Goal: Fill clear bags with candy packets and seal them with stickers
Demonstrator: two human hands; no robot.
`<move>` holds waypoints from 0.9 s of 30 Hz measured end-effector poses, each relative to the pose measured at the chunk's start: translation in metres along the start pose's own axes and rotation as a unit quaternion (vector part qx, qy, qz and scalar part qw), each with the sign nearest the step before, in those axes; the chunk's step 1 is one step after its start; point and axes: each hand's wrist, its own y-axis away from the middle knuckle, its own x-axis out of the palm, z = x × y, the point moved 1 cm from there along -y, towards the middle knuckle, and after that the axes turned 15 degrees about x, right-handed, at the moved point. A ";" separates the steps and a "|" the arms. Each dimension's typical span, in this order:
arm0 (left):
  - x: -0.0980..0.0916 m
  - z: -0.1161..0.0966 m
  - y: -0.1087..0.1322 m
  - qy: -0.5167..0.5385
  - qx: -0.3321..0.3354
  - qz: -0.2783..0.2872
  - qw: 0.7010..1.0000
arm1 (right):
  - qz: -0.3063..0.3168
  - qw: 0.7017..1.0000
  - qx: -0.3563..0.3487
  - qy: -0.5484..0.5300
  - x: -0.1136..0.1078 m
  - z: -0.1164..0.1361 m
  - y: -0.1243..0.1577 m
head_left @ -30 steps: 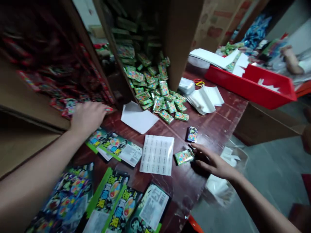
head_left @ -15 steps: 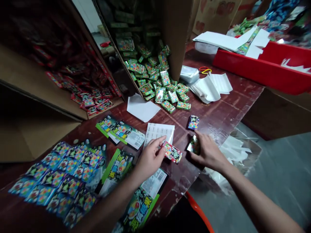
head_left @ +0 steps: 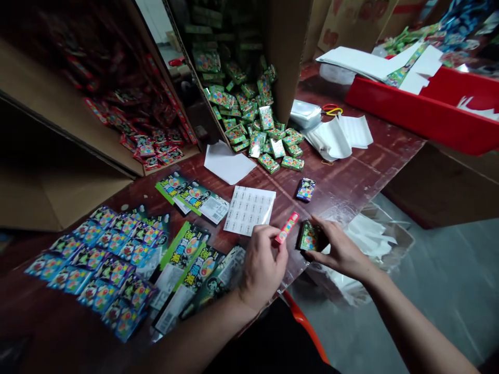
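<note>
My left hand (head_left: 265, 262) is closed, pinching a small red candy box (head_left: 287, 228) between thumb and fingers, its narrow side turned up. Just right of it, my right hand (head_left: 341, 244) has thumb and fingers around a dark green candy box (head_left: 309, 236) at the table's edge. Whether more boxes lie under that one, I cannot tell. A purple candy box (head_left: 305, 189) lies a little beyond the right hand. Behind the left hand is a white sheet of small printed labels (head_left: 250, 210). Printed green-and-black cards (head_left: 187, 259) lie left of that hand.
Rows of blue-purple packs (head_left: 93, 259) cover the left. Cartons spill green boxes (head_left: 257, 143) and red boxes (head_left: 156, 150) at the back. Plastic sleeves (head_left: 306, 114), scissors (head_left: 332, 109) and a red tray (head_left: 409, 114) are farther right. White scraps (head_left: 370, 234) fill a bin below the edge.
My left hand has moved right, closer to my right hand, and turned the red box from its broad face onto its narrow side. My right hand stays around the green box.
</note>
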 end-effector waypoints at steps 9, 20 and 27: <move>0.004 0.004 0.004 -0.203 0.126 0.266 0.934 | 0.058 0.998 -0.026 -0.026 -0.005 0.002 -0.003; -0.007 0.013 -0.007 -0.224 0.117 0.315 0.915 | 0.103 0.989 -0.104 -0.001 0.013 0.005 -0.026; -0.092 0.009 0.064 -0.327 -0.063 0.232 0.914 | 0.095 0.985 -0.139 0.036 0.022 0.005 -0.029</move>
